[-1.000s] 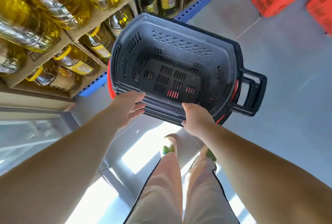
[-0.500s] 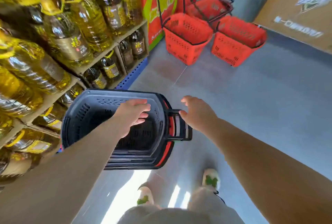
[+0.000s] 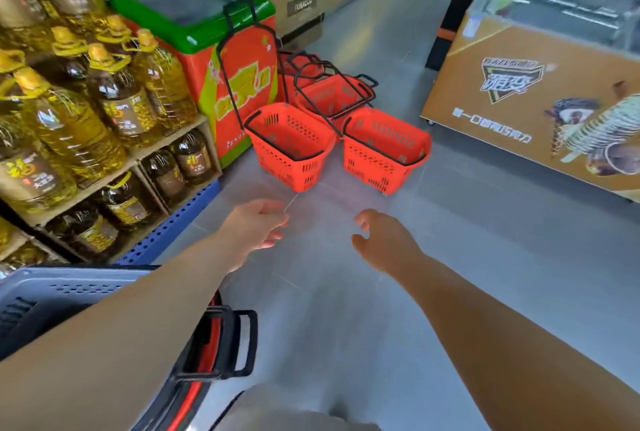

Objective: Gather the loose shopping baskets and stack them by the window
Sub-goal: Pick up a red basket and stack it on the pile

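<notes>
Head view shows both my hands out over the bare grey floor (image 3: 450, 257), holding nothing: left hand (image 3: 254, 228) with fingers loosely apart, right hand (image 3: 384, 243) spread open too. At near left sits the stack of baskets (image 3: 62, 295), grey on top with a red rim showing beneath. Farther off, four loose red baskets (image 3: 289, 145) cluster beside the green-topped chest freezer (image 3: 194, 15), their black handles (image 3: 239, 60) raised and crossing. My worry: grabbing one could snag a neighbour's handle and tip it, or swing it into the oil bottles (image 3: 114, 98) on the left shelf.
</notes>
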`<state>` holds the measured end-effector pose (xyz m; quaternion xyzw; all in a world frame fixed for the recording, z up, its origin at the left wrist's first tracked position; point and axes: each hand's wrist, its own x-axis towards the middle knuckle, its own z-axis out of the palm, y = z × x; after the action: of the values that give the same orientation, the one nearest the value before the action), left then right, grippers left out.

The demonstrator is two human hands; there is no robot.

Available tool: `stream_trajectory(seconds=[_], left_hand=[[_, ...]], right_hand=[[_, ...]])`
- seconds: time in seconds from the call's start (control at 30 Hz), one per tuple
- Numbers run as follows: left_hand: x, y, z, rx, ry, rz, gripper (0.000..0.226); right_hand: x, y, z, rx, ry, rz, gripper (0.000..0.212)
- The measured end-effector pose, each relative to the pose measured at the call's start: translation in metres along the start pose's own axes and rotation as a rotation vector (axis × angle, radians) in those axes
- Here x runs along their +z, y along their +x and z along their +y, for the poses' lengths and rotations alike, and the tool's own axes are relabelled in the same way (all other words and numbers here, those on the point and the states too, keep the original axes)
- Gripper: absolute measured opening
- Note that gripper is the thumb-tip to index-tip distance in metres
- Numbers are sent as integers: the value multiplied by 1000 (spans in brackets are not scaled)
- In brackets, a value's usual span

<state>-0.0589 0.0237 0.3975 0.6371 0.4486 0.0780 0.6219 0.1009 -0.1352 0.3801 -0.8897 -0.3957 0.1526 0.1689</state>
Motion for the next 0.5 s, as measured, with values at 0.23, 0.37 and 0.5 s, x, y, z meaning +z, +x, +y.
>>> stream_trajectory(seconds=[0.23,0.37,0.5], left_hand=[[18,103,49,4,60,-1,21],[16,195,85,-1,48,-17,19],[14,273,129,-18,43,-27,24]], right_hand=[[-22,110,31,-19,-2,-37,36],[-31,199,37,-1,-33,-62,36],[-47,282,35,40,-18,-58,35]])
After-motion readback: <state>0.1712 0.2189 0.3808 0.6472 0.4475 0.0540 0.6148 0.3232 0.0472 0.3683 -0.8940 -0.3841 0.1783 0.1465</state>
